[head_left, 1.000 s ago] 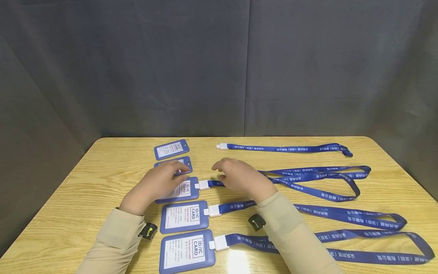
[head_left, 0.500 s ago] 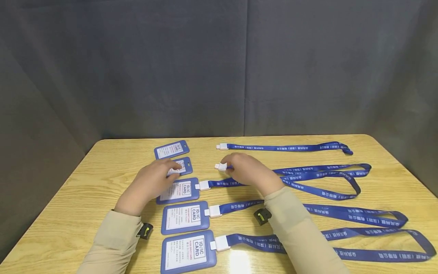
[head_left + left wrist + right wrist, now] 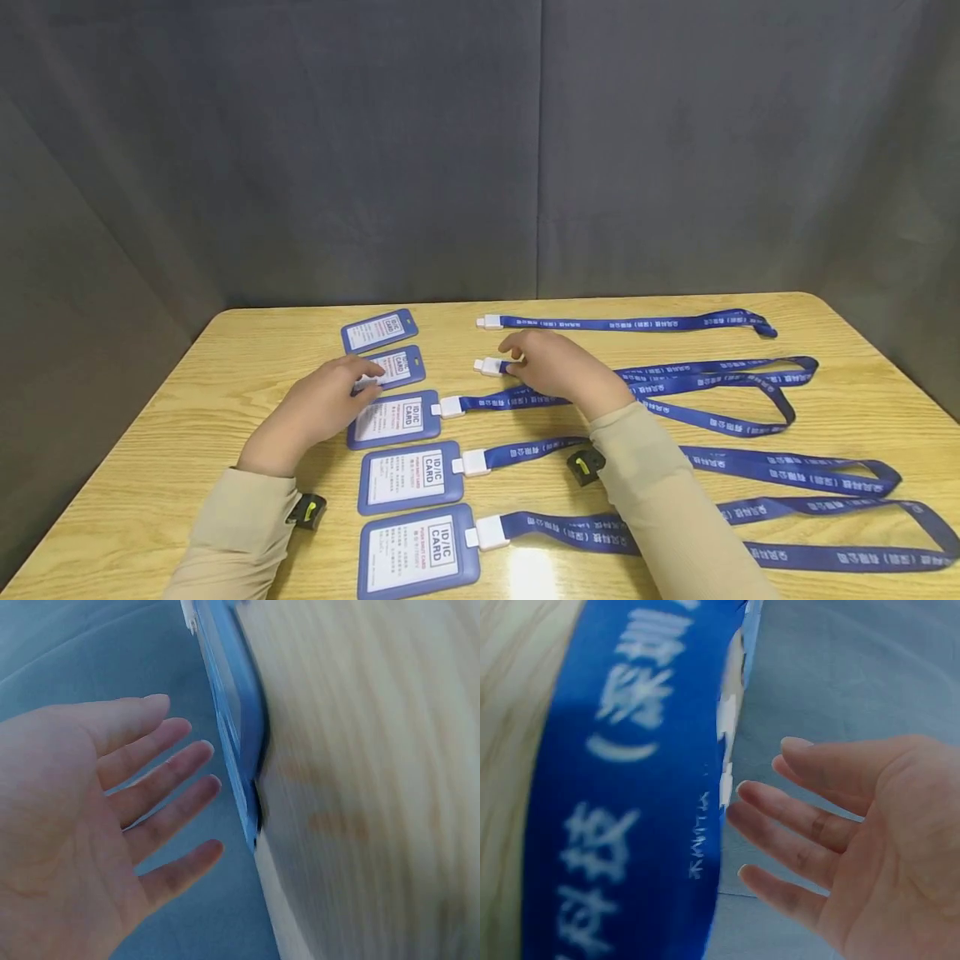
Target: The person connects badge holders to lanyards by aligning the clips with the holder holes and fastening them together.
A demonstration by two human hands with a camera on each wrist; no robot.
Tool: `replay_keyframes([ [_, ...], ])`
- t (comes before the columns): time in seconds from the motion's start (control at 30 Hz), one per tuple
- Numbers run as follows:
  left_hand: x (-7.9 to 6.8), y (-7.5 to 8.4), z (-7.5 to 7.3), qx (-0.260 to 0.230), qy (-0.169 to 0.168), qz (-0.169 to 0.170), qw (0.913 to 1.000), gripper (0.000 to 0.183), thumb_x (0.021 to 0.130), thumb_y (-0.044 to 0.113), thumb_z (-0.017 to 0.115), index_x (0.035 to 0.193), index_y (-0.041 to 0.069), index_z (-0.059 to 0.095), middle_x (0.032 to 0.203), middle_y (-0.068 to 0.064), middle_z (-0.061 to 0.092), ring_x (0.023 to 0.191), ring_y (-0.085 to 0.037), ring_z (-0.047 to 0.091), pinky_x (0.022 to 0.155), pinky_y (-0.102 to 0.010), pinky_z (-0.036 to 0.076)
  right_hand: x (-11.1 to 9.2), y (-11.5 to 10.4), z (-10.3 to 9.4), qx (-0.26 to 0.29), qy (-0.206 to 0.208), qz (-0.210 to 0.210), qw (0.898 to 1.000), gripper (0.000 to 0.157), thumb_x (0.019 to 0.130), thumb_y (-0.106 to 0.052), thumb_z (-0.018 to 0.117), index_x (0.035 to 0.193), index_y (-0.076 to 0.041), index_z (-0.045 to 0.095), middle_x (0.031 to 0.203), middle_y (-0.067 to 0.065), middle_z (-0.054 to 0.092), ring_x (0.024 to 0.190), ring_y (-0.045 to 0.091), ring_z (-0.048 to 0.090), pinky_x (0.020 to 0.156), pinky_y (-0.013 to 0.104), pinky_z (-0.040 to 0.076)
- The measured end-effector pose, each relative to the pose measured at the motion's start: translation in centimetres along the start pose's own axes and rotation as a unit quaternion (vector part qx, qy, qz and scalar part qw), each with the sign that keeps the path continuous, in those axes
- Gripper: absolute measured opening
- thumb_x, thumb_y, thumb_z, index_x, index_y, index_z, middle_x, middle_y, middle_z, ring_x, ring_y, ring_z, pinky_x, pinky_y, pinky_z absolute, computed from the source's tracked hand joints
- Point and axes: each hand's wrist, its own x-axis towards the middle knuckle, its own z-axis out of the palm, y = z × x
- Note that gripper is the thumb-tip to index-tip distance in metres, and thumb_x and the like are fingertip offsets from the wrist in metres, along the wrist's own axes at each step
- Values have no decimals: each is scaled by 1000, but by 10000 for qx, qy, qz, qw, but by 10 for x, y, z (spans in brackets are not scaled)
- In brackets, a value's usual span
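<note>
My left hand hovers over the left edge of a blue ID card holder, the second from the back. In the left wrist view its fingers are spread and relaxed, apart from the card holders. To the right, my right hand is above a blue printed lanyard whose white clip points at that holder with a gap between. The right wrist view shows loosely bent fingers holding nothing, beside a blue strap. The third card holder lies just in front of the left hand, joined to its lanyard.
At the back lie a separate card holder and a lanyard. Nearer are two holders clipped to lanyards, one card holder behind another card holder. Their straps spread right across the wooden table. A grey curtain stands behind.
The right hand moved up and right from beside the third lanyard, uncovering the second lanyard's white clip, then eased off it. The left hand drew back left, uncovering more of the second holder.
</note>
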Motion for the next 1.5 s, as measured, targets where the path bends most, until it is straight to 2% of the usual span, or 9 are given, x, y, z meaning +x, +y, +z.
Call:
replay_keyframes([
  [0.23, 12, -3, 3, 175, 25, 130, 9998, 43, 99, 22, 61, 137, 4, 55, 140, -19, 53, 131, -40, 47, 102, -59, 40, 10, 1, 7, -538, 120, 57, 9985, 32, 96, -17, 67, 126, -8, 68, 116, 9, 69, 97, 21, 64, 92, 42, 52],
  [0.4, 27, -4, 6, 347, 49, 187, 9992, 49, 99, 25, 61, 142, 5, 50, 145, -19, 49, 135, -40, 43, 105, -60, 38, 19, -4, 12, -890, 431, 15, 9951, 28, 93, -18, 70, 119, -8, 72, 113, 8, 71, 89, 20, 65, 83, 41, 55],
  [0.57, 39, -9, 9, 563, -214, 69, 9982, 53, 96, 31, 64, 141, 4, 52, 146, -21, 47, 135, -41, 42, 106, -60, 36, 26, -7, 18, -1348, 550, -126, 9893, 23, 91, -21, 73, 110, -7, 75, 104, 6, 73, 77, 16, 62, 73, 37, 56],
  [0.7, 44, -14, 9, 443, -505, -120, 9977, 63, 94, 37, 67, 144, 4, 49, 147, -24, 44, 135, -43, 40, 106, -61, 35, 29, -9, 19, -1557, 544, -306, 9858, 21, 90, -24, 75, 103, -8, 77, 89, 2, 73, 68, 13, 57, 65, 29, 51],
  [0.83, 45, -18, 9, 393, -757, -195, 9962, 70, 92, 41, 69, 146, 3, 46, 149, -24, 40, 137, -44, 37, 107, -61, 34, 32, -11, 18, -1779, 554, -454, 9814, 16, 91, -25, 73, 94, -9, 77, 73, -2, 66, 62, 12, 53, 56, 25, 43],
  [0.93, 45, -19, 8, 430, -813, -134, 9957, 71, 91, 40, 70, 146, 2, 46, 150, -25, 37, 138, -45, 34, 108, -61, 34, 32, -14, 18, -1941, 420, -395, 9793, 15, 92, -23, 72, 88, -9, 75, 66, -2, 60, 61, 13, 51, 57, 27, 44],
  [1.1, 47, -16, 6, 416, -839, -7, 9956, 64, 91, 35, 72, 143, 4, 51, 150, -23, 39, 138, -45, 34, 108, -61, 33, 33, -17, 17, -1941, 215, -232, 9805, 15, 91, -23, 73, 91, -8, 75, 73, 0, 64, 64, 14, 53, 66, 31, 53],
  [1.27, 51, -10, 9, 186, -854, 99, 9961, 61, 89, 30, 75, 140, 6, 54, 151, -21, 40, 140, -44, 33, 111, -59, 30, 33, -19, 18, -1795, 228, -307, 9830, 15, 91, -20, 73, 100, -8, 77, 88, 2, 72, 69, 14, 57, 76, 33, 56],
  [1.5, 57, -6, 17, -366, -698, 195, 9967, 57, 89, 23, 75, 139, 4, 56, 148, -21, 44, 140, -42, 34, 113, -56, 28, 40, -20, 22, -1435, 250, -559, 9877, 12, 90, -14, 72, 99, -9, 77, 89, 0, 72, 70, 14, 56, 71, 29, 51],
])
